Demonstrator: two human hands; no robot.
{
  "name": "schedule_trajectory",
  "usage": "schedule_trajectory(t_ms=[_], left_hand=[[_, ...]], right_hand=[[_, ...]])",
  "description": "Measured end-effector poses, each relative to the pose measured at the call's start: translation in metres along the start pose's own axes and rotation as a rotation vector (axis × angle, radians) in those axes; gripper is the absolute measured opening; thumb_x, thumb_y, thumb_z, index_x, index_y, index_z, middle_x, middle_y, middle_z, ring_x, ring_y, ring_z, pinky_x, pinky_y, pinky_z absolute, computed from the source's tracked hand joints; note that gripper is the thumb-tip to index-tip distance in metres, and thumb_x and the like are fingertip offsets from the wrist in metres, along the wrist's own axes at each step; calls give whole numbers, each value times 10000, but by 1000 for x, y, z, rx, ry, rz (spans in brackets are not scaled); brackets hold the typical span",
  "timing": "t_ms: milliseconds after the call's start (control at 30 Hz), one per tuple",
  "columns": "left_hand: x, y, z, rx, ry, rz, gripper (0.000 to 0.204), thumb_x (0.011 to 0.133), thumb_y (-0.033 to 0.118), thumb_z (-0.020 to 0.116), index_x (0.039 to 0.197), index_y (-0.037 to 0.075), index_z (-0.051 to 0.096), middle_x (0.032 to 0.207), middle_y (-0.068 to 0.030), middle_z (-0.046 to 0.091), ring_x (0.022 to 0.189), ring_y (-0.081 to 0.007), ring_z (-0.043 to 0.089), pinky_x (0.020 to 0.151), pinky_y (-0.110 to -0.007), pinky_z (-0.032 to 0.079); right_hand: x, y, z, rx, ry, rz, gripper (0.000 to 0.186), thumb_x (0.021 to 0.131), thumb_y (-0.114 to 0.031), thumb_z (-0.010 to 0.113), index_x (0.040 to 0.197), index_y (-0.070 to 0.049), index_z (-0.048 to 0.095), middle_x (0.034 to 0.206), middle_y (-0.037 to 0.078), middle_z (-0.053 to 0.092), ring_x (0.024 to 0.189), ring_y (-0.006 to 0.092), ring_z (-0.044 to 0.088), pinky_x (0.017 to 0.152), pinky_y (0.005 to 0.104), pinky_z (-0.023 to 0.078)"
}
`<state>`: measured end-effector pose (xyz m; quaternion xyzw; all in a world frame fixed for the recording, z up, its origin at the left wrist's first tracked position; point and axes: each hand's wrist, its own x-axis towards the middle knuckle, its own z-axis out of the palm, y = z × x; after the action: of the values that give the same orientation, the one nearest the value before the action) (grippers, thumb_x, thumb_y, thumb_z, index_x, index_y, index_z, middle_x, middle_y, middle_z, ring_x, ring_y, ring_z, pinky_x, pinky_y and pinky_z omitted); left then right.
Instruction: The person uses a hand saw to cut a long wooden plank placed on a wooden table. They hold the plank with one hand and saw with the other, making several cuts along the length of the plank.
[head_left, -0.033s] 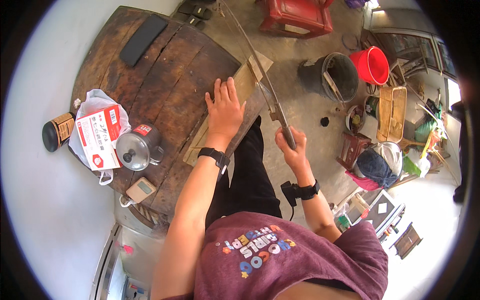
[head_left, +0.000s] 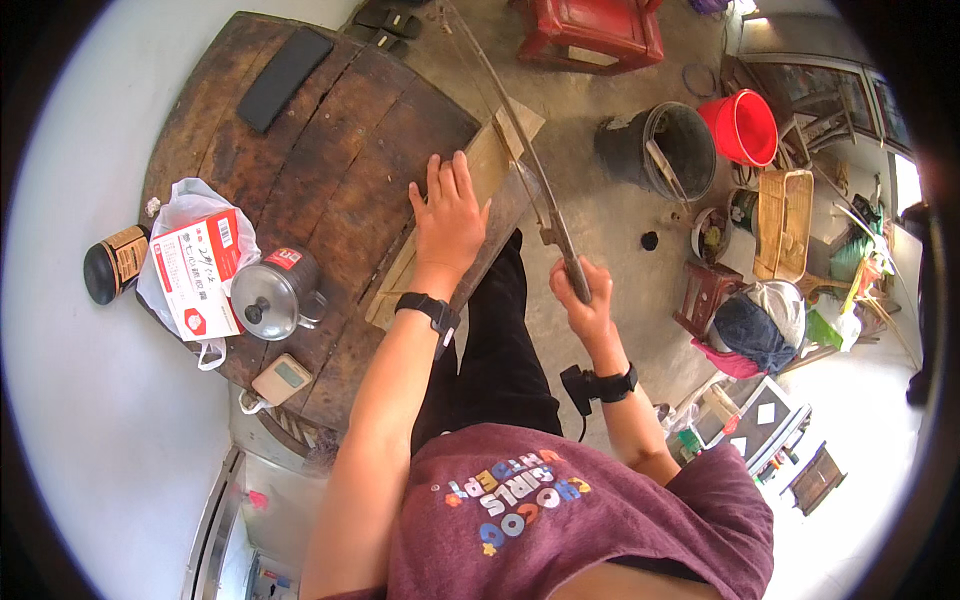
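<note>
My right hand [head_left: 585, 298] is wrapped round the handle end of a long bow saw [head_left: 535, 158], which slants up and away to the left. The saw's thin blade crosses a pale wooden board [head_left: 490, 165] near its far end. That board lies along the right edge of a dark wooden table [head_left: 330, 200]. On the board, my left hand [head_left: 449, 213] lies flat with its fingers stretched out and nothing in its grip. Whether the blade has cut into the wood cannot be made out.
A black phone [head_left: 284, 80], a plastic bag [head_left: 205, 200] with a white-and-red box [head_left: 190, 285], a lidded metal pot [head_left: 272, 298], a dark jar [head_left: 108, 268] and a small beige device [head_left: 283, 379] occupy the table. Rightward stand black [head_left: 620, 150] and red buckets [head_left: 740, 130]; a red stool [head_left: 590, 35] stands beyond.
My right hand and the saw have shifted very slightly toward me. My left hand stays flat on the board.
</note>
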<state>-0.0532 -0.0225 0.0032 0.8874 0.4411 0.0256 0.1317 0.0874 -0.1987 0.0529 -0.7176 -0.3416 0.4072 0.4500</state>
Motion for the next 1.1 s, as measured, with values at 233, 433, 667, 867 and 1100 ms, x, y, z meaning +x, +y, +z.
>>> schedule_trajectory(t_ms=[233,433,667,867,1100], left_hand=[[-1,1,0,79,2,32,819,924,365,712,1501,-54,310,1342,-208,497,1365,-352,443,1043,-557,468],[1,-1,2,97,42,53,848,896,358,743,1497,-58,314,1332,-208,500,1329,-344,464,1061,-504,453],[2,-1,2,127,20,57,858,890,375,744,1496,-59,319,1316,-195,508,1312,-340,477,1063,-477,447],[-1,3,0,197,32,37,855,897,384,733,1497,-58,316,1317,-198,501,1298,-344,484,1042,-493,468],[2,-3,4,115,50,72,855,893,377,737,1494,-61,317,1304,-206,502,1286,-341,485,1058,-493,434]], right_hand=[[-96,40,-10,-111,73,-61,61,867,-8,674,843,9,621,611,86,495,521,232,506,530,332,391],[-78,64,-14,41,30,-96,85,883,-12,658,819,9,606,613,86,497,528,192,499,534,313,399],[22,68,20,149,14,-164,102,911,-44,647,828,9,621,605,101,473,542,148,489,527,305,388],[-35,72,6,25,51,-7,89,875,-48,666,819,10,627,620,120,555,529,240,578,535,337,434],[-28,69,9,77,38,-164,90,880,-36,660,817,13,620,622,106,547,530,180,554,533,318,431]])
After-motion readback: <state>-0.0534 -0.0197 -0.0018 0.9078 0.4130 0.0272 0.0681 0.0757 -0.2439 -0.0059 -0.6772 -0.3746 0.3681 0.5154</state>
